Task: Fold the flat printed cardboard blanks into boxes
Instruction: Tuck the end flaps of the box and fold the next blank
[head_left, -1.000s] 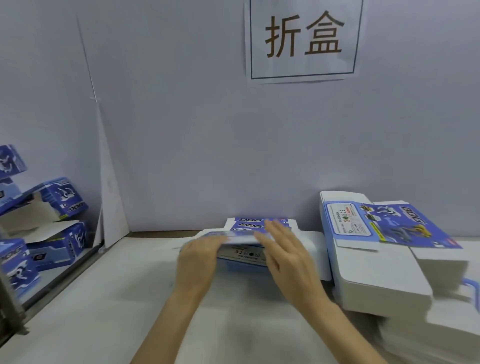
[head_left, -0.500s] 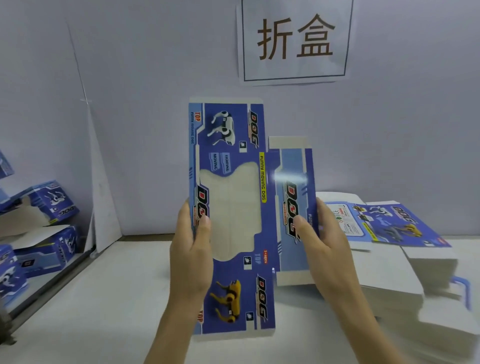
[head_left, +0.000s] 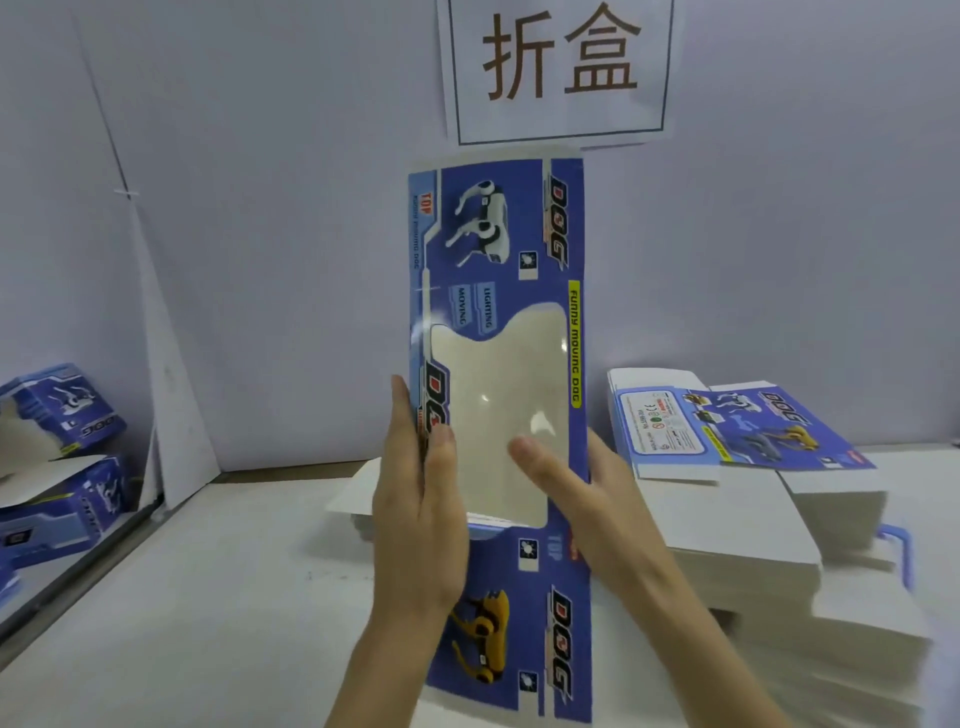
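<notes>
Holding the long blue printed cardboard blank (head_left: 501, 415) upright between them, the two hands keep it lifted off the white table (head_left: 218, 597), presumably so its creases can be worked in the air instead of against the surface. The left hand (head_left: 418, 525) grips the blank's left edge, thumb laid on the printed face and fingers wrapped behind, which steadies the sheet. The right hand (head_left: 587, 509) clasps the opposite edge, thumb pressed flat across the clear window and the other fingers hidden behind the card; that looks like a hold for bending the side panel back along its fold line. I judge the folding barely begun, since the blank shows no box shape yet.

To the right of the right hand sits a tall stack of flat white-backed blanks (head_left: 727, 519), with a printed one on top, close enough for the next pick. Far to the left of the left hand, finished blue boxes (head_left: 62, 447) lie heaped. Above the hands a paper sign with two large characters (head_left: 561, 62) hangs on the grey wall.
</notes>
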